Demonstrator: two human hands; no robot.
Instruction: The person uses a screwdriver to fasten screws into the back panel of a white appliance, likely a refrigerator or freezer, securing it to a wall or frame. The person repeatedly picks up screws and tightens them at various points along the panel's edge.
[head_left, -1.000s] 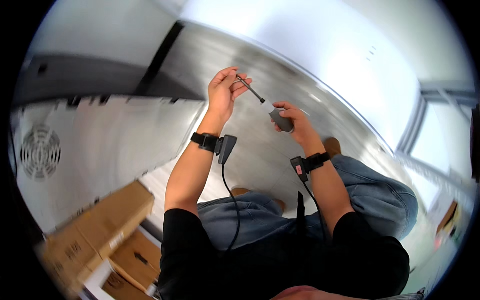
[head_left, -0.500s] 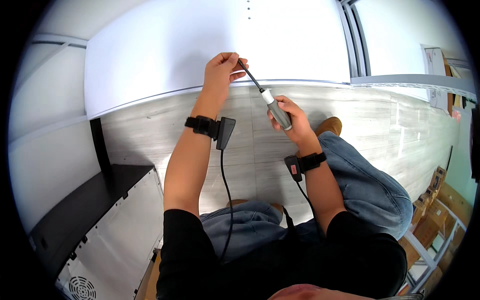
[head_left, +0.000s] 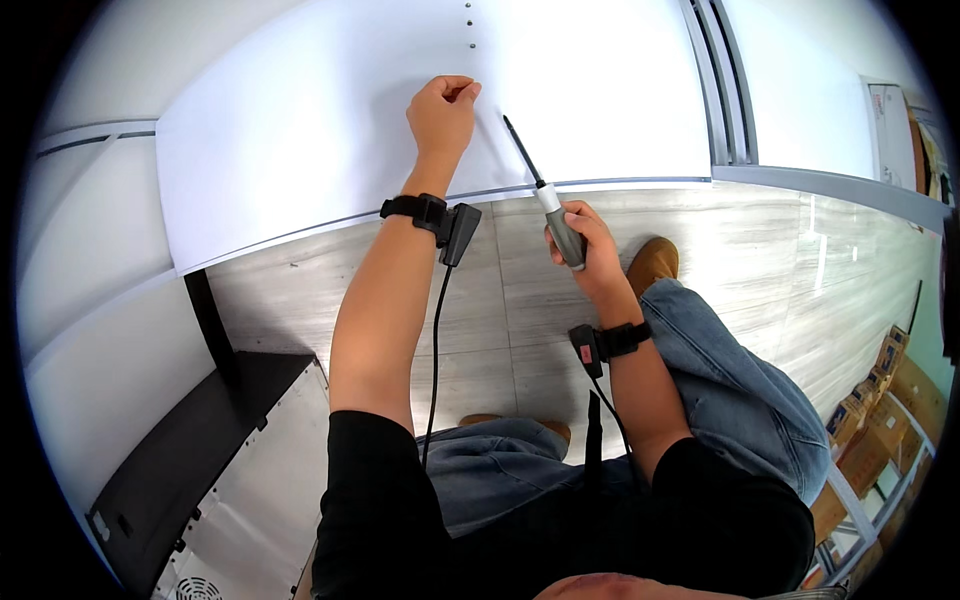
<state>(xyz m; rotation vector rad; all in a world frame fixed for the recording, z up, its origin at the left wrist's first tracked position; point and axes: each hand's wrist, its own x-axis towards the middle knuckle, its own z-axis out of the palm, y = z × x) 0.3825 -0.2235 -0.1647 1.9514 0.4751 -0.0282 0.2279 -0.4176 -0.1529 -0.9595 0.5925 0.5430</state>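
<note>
My right hand (head_left: 582, 238) is wrapped round the grey-and-white handle of a screwdriver (head_left: 522, 150). Its dark shaft points up and to the left, over the white tabletop (head_left: 600, 110). My left hand (head_left: 442, 112) is over the tabletop, left of the screwdriver's tip and apart from it. Thumb and fingers there are pinched together; whatever they hold, if anything, is hidden. Just beyond that hand a short row of small dark pieces (head_left: 472, 46), perhaps screws, lies on the white surface.
A black-and-white metal case (head_left: 200, 440) with a round vent stands at lower left. Grey metal frame posts (head_left: 730, 90) rise on the right. Cardboard boxes (head_left: 865, 440) sit on a rack at lower right. Cables (head_left: 437, 350) hang from both wrist straps.
My left hand has moved away from the screwdriver's tip, farther over the tabletop, and its fingers have closed. The screwdriver has shifted slightly right and stands a little steeper.
</note>
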